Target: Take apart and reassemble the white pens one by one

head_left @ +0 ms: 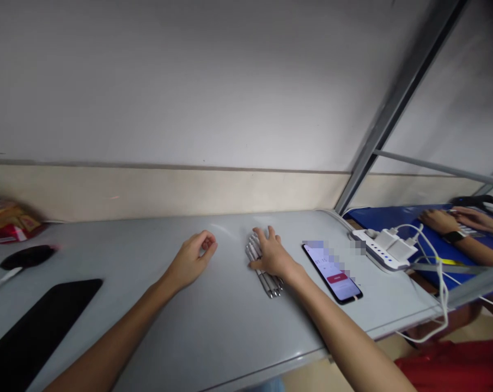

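Observation:
Several silver-grey pens [266,281] lie side by side in a bunch on the grey tabletop [217,326]. My right hand [272,253] rests over the bunch with its fingers spread, touching the pens and covering part of them. To the left of the pens, my left hand [192,258] is held just over the table, its fingers curled in toward the thumb. Nothing shows in that hand, and it is apart from the pens.
Right of the pens lies a lit phone [332,275], with a white power strip [379,250] and cables beyond it. A black mat [46,326], a dark mouse [28,257] and a red-gold package [11,220] are at left. Another person's hands [440,222] are over a blue table.

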Motion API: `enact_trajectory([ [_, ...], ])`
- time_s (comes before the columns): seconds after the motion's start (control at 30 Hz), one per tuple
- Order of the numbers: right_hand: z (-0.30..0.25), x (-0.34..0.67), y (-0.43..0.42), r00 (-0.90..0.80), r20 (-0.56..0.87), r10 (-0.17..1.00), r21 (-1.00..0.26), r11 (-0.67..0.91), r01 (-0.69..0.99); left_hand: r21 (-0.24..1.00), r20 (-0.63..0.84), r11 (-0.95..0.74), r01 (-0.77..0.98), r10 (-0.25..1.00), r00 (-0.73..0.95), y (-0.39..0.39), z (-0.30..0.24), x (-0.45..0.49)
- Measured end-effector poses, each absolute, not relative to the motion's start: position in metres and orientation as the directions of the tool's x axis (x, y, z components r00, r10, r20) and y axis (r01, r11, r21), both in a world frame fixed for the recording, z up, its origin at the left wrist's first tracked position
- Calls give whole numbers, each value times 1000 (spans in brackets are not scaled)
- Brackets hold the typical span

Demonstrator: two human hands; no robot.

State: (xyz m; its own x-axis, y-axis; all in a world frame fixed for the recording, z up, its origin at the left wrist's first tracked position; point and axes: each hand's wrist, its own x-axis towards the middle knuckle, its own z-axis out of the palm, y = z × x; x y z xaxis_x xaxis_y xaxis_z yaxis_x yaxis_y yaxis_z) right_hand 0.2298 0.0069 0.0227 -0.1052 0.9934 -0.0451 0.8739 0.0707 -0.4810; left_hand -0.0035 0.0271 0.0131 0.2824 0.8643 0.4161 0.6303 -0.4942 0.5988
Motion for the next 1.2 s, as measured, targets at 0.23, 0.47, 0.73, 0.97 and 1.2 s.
enact_trajectory([
  [0.23,27,223,2,-197,-51,979,-498,146,855,605,407,-501,619,863,300,27,10,-2],
  [0.47,23,216,-2,-300,-49,953,-354,264,897,606,396,-495,622,867,304,26,8,-2],
  [0.73,21,211,-7,-380,-16,925,-189,370,910,600,380,-505,621,863,334,23,11,-1],
  [0.97,24,215,-9,-360,113,926,-241,377,894,585,383,-514,628,857,345,22,13,-1],
  [1.2,30,218,-6,-279,423,862,-401,454,796,562,400,-535,631,843,359,22,12,0],
])
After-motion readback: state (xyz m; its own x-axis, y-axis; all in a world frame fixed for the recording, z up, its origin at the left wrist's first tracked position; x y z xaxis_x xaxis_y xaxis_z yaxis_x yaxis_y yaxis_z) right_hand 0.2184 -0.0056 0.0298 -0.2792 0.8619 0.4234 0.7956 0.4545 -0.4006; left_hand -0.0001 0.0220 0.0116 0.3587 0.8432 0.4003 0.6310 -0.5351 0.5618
